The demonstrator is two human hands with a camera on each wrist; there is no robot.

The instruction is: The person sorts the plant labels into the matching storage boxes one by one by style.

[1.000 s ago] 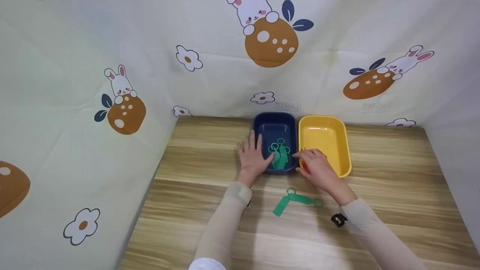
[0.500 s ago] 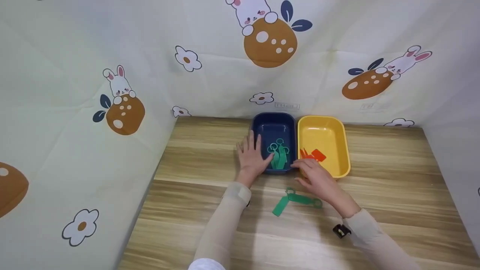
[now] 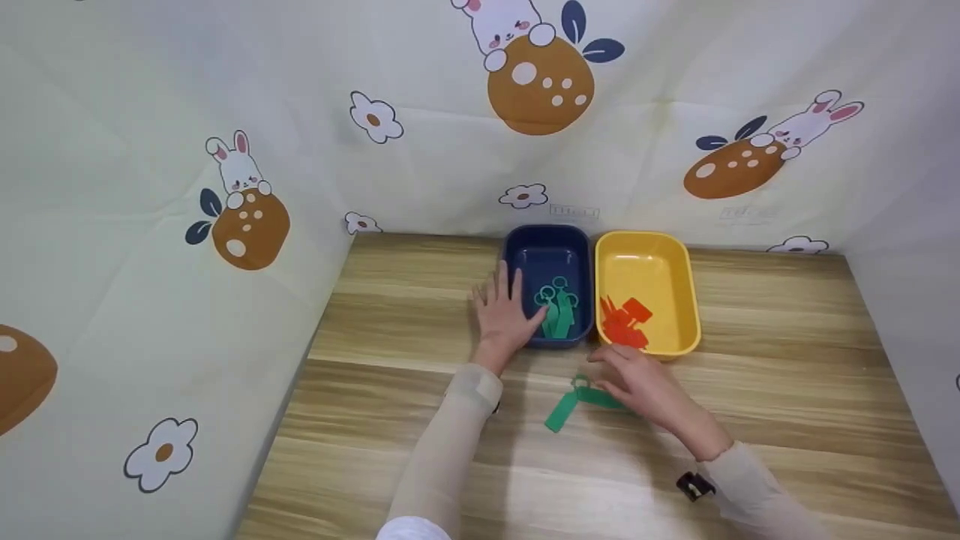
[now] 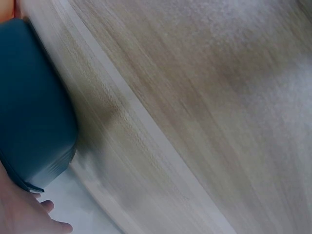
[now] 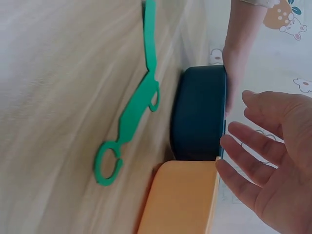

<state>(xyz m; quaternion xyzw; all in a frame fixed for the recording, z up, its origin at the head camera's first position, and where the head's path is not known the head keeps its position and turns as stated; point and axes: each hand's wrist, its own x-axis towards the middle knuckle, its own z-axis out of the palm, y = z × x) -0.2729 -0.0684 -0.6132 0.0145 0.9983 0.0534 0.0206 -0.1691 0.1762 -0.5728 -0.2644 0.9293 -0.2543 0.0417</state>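
My left hand [image 3: 504, 316] rests with spread fingers along the left edge of the dark blue bin [image 3: 553, 259], thumb over the rim. In that bin lie several green ring-ended tags [image 3: 564, 315]. Red-orange tags [image 3: 626, 330] lie at the near left corner of the yellow bin [image 3: 671, 296]. In front of the bins, my right hand [image 3: 637, 379] hovers with loosely bent fingers, holding nothing. Below it, two green tags lie on the table, one slanting [image 3: 561, 412] and one partly hidden by the hand [image 3: 600, 397]. The right wrist view shows both tags [image 5: 134, 112] apart from the fingers.
Both bins stand side by side against the patterned cloth wall [image 3: 450, 165] at the back of the wood-grain table [image 3: 405, 315]. More cloth [image 3: 97, 262] bounds the left side. A small black device [image 3: 695, 486] sits at the right wrist.
My right hand has drawn back from the bins toward me, and the red-orange tags in the yellow bin have come into sight. My left hand has stayed in place.
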